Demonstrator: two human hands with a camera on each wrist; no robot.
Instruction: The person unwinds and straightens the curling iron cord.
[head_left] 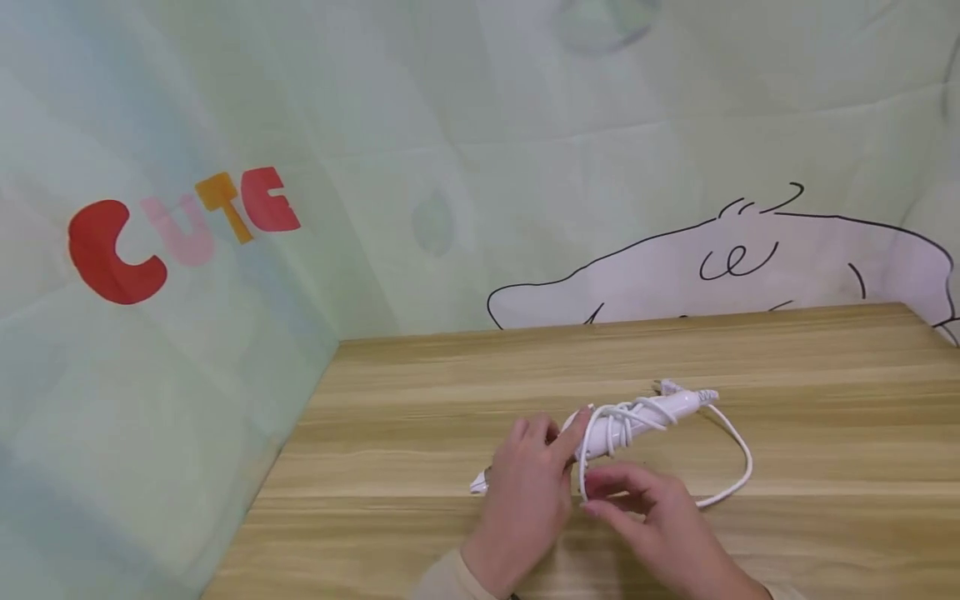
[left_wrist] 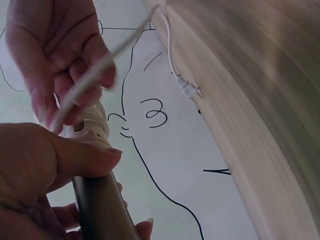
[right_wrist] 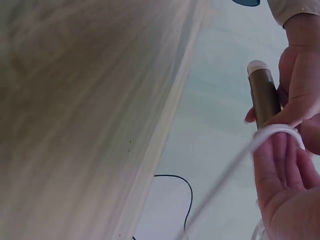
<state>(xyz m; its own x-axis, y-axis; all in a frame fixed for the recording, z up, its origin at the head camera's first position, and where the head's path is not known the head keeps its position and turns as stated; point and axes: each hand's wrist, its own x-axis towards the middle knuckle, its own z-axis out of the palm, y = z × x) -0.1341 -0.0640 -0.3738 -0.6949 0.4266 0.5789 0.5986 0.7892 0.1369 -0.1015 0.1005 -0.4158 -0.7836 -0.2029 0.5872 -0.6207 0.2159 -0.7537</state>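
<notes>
A white curling iron (head_left: 643, 421) lies slanted above the wooden table, its cord wound in loops round the handle. My left hand (head_left: 528, 492) grips it near the barrel end, and a white tip pokes out left of the fingers. In the left wrist view the dark metallic barrel (left_wrist: 102, 207) runs below the left thumb. My right hand (head_left: 656, 517) pinches the white cord (head_left: 582, 467) between thumb and fingers, just beside the handle. From there a loose stretch of cord curves out to the right. The plug (left_wrist: 189, 90) dangles in the left wrist view.
The wooden table (head_left: 390, 400) spreads under both hands, with its far edge against a printed fabric backdrop (head_left: 450, 167). Another fabric wall stands at the left, bearing coloured letters (head_left: 116, 250). A line-drawn figure (head_left: 810, 258) shows behind the table.
</notes>
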